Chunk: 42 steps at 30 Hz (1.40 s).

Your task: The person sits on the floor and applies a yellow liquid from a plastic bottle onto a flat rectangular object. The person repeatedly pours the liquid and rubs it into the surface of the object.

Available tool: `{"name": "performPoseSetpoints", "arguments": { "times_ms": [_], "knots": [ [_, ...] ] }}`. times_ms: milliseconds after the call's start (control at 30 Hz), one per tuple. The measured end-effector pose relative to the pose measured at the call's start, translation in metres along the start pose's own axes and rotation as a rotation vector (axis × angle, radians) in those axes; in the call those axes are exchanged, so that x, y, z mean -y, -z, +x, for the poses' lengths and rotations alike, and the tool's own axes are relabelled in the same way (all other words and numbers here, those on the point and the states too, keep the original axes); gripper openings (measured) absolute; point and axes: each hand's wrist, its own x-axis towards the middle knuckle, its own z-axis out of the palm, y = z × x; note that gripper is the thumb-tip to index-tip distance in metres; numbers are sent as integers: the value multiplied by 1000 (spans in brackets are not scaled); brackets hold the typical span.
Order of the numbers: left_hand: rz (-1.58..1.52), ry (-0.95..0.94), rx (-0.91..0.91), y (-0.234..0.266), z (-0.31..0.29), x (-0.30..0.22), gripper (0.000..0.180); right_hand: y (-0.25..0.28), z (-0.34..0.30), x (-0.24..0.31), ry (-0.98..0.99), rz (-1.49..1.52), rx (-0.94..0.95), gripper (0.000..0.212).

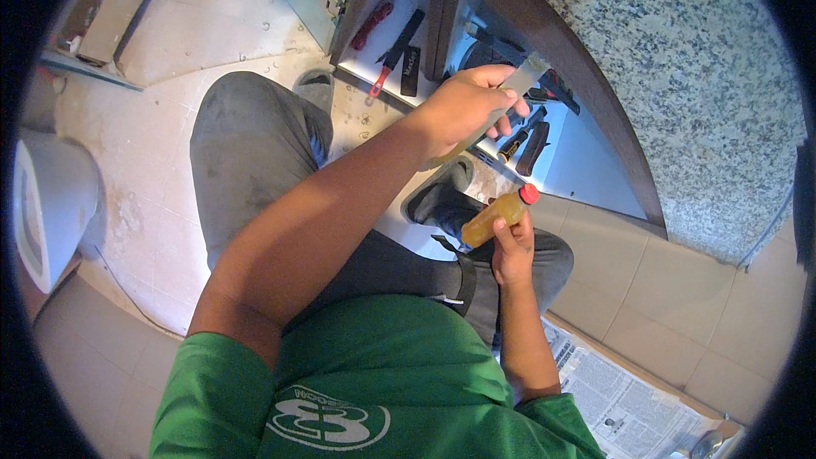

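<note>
The left hand (pixel 467 112) is closed around a long, flat translucent strip (pixel 524 76) in front of the open cabinet (pixel 438 25), its long axis running diagonally — one end toward the upper right and the cabinet's tools, the other toward the lower left. The right hand (pixel 513 253) grips a small plastic bottle (pixel 490 224) of amber liquid above the right thigh, tilted, with its red cap (pixel 529 194) pointing up and to the right — roughly parallel to the strip — and its base toward the lower left.
</note>
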Motion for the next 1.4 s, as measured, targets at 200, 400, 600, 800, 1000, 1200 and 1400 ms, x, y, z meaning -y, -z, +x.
{"name": "performPoseSetpoints", "arguments": {
  "times_ms": [200,400,600,800,1000,1200,1400],
  "knots": [
    [4,-32,-25,6,5,-7,24,0,0,-2,19,-17,0,57],
    [-6,-52,-23,3,5,-15,22,2,0,-3,11,-15,1,58],
    [-21,-49,-19,1,5,-18,21,0,-1,-2,15,-16,-2,57],
    [-21,-23,6,-2,-2,-23,19,1,-2,-3,14,-9,-15,55],
    [-144,-11,-20,6,-11,-14,18,-7,-1,3,17,25,-32,49],
    [-145,-72,-53,20,-4,-21,16,-6,0,2,36,23,-13,50],
    [-127,-74,-49,12,-1,-26,15,2,-1,-4,27,1,13,54]
  ]
}}
